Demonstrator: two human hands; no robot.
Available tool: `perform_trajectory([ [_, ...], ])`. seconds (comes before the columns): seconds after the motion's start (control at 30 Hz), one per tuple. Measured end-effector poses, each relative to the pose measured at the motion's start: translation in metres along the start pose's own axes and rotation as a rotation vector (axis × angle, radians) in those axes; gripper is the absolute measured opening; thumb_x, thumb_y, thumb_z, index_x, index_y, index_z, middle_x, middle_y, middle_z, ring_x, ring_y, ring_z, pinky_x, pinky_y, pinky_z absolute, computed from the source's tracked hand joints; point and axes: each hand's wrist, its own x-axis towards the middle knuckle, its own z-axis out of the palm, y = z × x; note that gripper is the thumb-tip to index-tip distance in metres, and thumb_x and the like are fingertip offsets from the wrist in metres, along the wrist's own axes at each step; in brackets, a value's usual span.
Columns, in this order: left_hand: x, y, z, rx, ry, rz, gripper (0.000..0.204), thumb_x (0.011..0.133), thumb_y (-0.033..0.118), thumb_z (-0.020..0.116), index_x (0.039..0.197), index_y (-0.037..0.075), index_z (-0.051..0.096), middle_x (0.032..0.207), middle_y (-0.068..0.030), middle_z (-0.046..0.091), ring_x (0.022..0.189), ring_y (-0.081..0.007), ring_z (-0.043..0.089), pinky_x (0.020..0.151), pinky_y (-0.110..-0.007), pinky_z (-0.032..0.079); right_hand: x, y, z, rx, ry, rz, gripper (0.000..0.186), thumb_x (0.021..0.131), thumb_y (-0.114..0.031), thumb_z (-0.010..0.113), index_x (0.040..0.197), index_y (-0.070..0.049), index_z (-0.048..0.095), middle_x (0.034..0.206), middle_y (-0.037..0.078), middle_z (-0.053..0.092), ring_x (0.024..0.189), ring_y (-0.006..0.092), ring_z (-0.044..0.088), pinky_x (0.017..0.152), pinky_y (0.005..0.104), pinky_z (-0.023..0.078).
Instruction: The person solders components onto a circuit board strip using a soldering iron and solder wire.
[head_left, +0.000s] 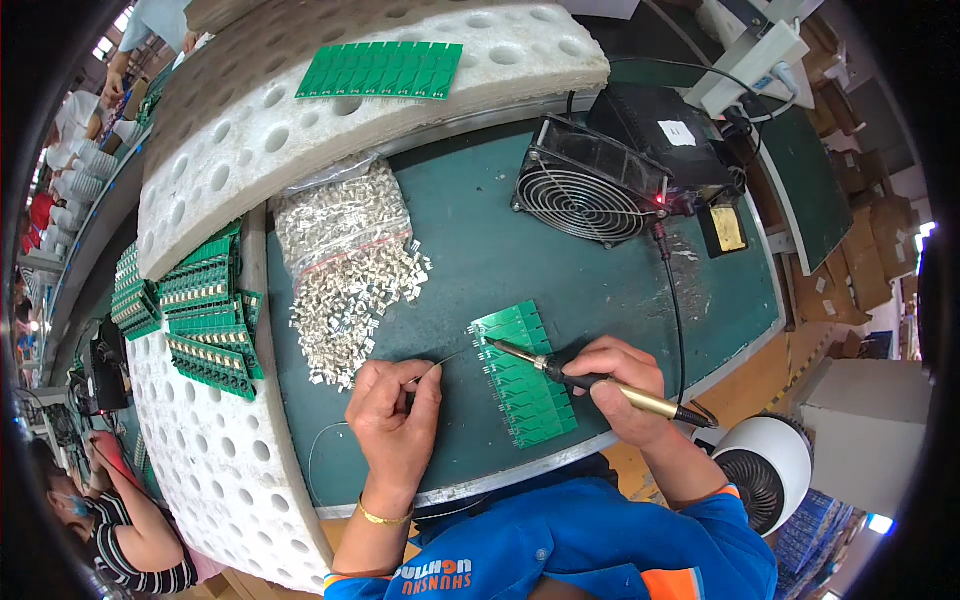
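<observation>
A green circuit board panel (pixel 535 402) lies on the green work mat in front of me. My right hand (pixel 622 385) grips a soldering iron (pixel 650 402) with a gold and black handle, and its tip meets the panel near the left edge. Between thumb and fingers my left hand (pixel 398 410) pinches a thin solder wire (pixel 447 360), whose end points toward the iron's tip. The wire's tail loops down beside that wrist. Past my left hand is a heap of small white connectors (pixel 345 325), spilling from a clear plastic bag (pixel 340 215).
A black fan (pixel 585 185) and a black box (pixel 665 140) stand at the back right, with a yellow sponge (pixel 727 228) beside them. White foam blocks (pixel 215 440) border the left and back. They carry another green panel (pixel 380 70) and stacked populated boards (pixel 210 310). A person sits at far left.
</observation>
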Motion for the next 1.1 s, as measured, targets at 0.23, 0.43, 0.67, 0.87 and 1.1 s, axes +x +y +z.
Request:
perform_trajectory([
  [0.23,-0.0002,0.0010,0.0028,-0.014,0.014,-0.004,0.010,0.078,-0.005,0.076,0.082,0.001,0.069,0.074,-0.0003,0.052,0.059,-0.0056,0.045,0.050,-0.020,0.032,-0.0001,0.0012,0.0006,-0.015,0.011,-0.017,0.034,0.096,-0.031,0.061,0.100,0.003,0.067,0.085,0.014,0.066,0.073,0.0223,0.062,0.066,0.0317,0.048],
  [0.43,0.0007,-0.0014,0.0029,-0.001,0.009,0.040,0.010,0.078,-0.006,0.075,0.082,0.001,0.069,0.074,-0.0006,0.053,0.058,-0.0053,0.046,0.049,-0.020,0.033,0.0010,0.0032,0.0024,-0.010,0.008,-0.009,0.035,0.096,-0.031,0.061,0.100,0.003,0.067,0.085,0.015,0.066,0.074,0.0223,0.062,0.067,0.0315,0.048],
  [0.67,0.0010,-0.0017,0.0029,0.011,-0.003,0.063,0.010,0.077,-0.005,0.076,0.082,0.001,0.070,0.073,-0.0010,0.053,0.059,-0.0059,0.046,0.049,-0.020,0.033,0.0011,0.0031,0.0017,-0.010,0.000,-0.011,0.037,0.096,-0.032,0.061,0.100,0.004,0.067,0.085,0.016,0.066,0.073,0.0231,0.063,0.066,0.0317,0.048],
  [0.87,0.0001,-0.0019,0.0039,-0.001,-0.002,0.055,0.011,0.077,-0.006,0.076,0.082,0.001,0.070,0.074,-0.0012,0.054,0.059,-0.0059,0.047,0.049,-0.020,0.033,0.0012,0.0045,0.0018,-0.010,0.005,-0.015,0.038,0.096,-0.033,0.060,0.100,0.004,0.066,0.084,0.016,0.066,0.072,0.0235,0.063,0.066,0.0321,0.049],
  [1.1,0.0007,-0.0019,0.0034,0.026,0.003,0.080,0.011,0.077,-0.006,0.076,0.082,0.002,0.070,0.073,-0.0007,0.054,0.059,-0.0055,0.047,0.050,-0.020,0.033,0.0004,0.0045,0.0019,-0.024,0.006,-0.026,0.037,0.096,-0.033,0.060,0.100,0.003,0.066,0.084,0.015,0.065,0.072,0.0234,0.062,0.065,0.0322,0.048],
])
